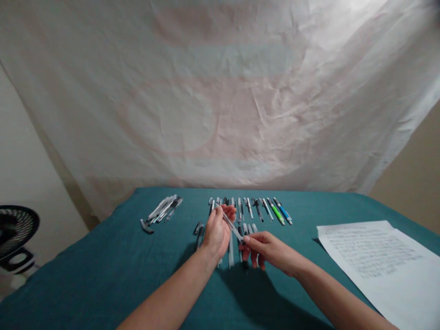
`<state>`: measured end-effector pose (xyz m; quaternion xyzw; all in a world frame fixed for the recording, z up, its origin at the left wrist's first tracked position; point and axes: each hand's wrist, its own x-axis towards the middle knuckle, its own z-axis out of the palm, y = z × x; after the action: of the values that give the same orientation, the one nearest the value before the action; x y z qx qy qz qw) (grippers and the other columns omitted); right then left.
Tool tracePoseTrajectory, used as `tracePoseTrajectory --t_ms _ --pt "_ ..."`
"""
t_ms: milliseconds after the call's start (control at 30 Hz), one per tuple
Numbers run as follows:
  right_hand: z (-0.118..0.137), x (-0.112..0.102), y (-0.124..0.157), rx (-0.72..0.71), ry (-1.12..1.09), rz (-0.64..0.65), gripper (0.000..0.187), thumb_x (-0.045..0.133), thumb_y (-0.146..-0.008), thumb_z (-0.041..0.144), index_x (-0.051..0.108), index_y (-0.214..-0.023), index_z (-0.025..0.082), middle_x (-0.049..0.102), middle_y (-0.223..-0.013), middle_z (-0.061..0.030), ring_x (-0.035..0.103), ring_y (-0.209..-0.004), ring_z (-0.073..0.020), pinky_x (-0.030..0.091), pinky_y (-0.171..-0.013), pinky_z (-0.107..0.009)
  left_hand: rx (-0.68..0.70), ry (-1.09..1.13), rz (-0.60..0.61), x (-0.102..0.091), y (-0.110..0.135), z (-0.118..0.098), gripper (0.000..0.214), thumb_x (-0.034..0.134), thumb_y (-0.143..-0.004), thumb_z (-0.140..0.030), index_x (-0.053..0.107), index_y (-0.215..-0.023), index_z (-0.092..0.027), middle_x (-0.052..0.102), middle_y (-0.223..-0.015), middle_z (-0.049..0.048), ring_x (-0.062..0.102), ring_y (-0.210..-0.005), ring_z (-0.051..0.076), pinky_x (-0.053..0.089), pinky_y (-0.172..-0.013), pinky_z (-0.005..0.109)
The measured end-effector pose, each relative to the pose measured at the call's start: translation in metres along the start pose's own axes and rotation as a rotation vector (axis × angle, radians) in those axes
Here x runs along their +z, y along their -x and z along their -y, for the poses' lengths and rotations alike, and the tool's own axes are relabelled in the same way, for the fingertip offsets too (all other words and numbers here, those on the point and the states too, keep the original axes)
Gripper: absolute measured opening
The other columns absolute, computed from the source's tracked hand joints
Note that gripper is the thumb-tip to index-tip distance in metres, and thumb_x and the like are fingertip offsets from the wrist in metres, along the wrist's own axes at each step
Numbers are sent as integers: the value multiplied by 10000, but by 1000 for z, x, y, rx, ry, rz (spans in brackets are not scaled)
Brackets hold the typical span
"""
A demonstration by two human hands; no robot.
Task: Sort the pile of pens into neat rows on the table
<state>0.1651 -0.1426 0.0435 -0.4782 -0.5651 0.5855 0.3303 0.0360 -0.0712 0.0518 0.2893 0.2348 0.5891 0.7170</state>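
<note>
Clear pen held aslant above the teal cloth, its length running from about ten o'clock down to four; at the four o'clock end the thumb and fingertips of the right hand are closed on it in a pinch, the other fingers bent beneath; the ten o'clock end lies at the left hand, beside the thumb and across the front of the half-curled fingers; whether these press on the barrel or merely lie around it, one cannot tell.

With the held pen as the dial's centre, more pens lie on the cloth directly below at six o'clock, partly hidden by the hands; a row of pens spreads from twelve o'clock round towards three, ending in a green pen and a blue pen; a bunch of pens lies just past nine; sheets of paper lie between three and four.
</note>
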Motion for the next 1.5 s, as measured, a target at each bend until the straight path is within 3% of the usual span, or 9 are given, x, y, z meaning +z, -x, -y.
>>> tracePoseTrajectory --t_ms 100,233,333,500,833,933,1100,1267,1500 --pt "-2 1 -6 -28 1 -155 405 447 -723 536 515 -722 136 503 -551 27 442 -416 -57 312 -369 -159 -8 -11 42 -1 2 3 135 472 -788 -273 489 -868 -165 599 -882 51 574 -841 115 423 -803 267" --pt "-6 -13 -12 -100 52 -298 380 412 -747 522 472 -681 152 459 -529 41 436 -414 -65 311 -364 -168 -88 -81 139 -4 8 14 173 500 -773 -244 473 -922 -161 599 -914 65 574 -881 146 410 -847 328" --pt "-12 -25 -14 -157 174 -351 366 388 -769 502 463 -663 159 467 -514 34 435 -416 -73 318 -377 -175 -110 -118 188 -7 11 23 184 517 -761 -222 468 -923 -150 598 -936 80 572 -901 161 397 -874 358" --pt "-20 -30 -15 -228 414 -419 356 374 -793 468 470 -632 165 500 -488 19 444 -427 -85 331 -424 -186 -107 -106 159 -12 11 30 186 540 -745 -219 470 -897 -137 608 -925 92 574 -914 173 398 -883 360" --pt "-22 -27 -14 -338 558 -533 300 411 -787 443 503 -706 169 519 -552 5 457 -484 -96 350 -468 -195 -135 -82 124 -15 9 30 195 567 -724 -248 483 -850 -125 622 -896 94 594 -865 173 423 -856 358" --pt "-21 -28 -16 -324 442 -512 338 447 -752 489 510 -771 158 530 -603 -4 476 -516 -101 365 -467 -193 -123 -65 145 -15 9 31 196 563 -728 -249 479 -856 -126 621 -903 94 592 -872 173 413 -868 359" --pt "-23 -29 -20 -169 202 -328 507 246 -801 551 504 -676 134 520 -540 -13 460 -434 -88 376 -432 -201 -121 -56 163 -16 9 34 198 561 -729 -238 472 -873 -136 619 -911 86 581 -897 167 404 -879 338" --pt "-23 -28 -20 -269 244 -396 388 418 -757 515 504 -689 143 508 -568 7 445 -468 -76 375 -441 -181 -107 -66 175 -20 8 34 193 555 -733 -251 474 -862 -133 622 -901 87 585 -885 171 396 -884 356" --pt "-30 -31 -23 -239 173 -360 416 369 -784 506 526 -701 129 534 -576 -10 473 -479 -89 391 -436 -194 -99 -63 180 -23 6 36 202 561 -729 -265 473 -861 -138 623 -906 83 589 -877 167 392 -887 362"
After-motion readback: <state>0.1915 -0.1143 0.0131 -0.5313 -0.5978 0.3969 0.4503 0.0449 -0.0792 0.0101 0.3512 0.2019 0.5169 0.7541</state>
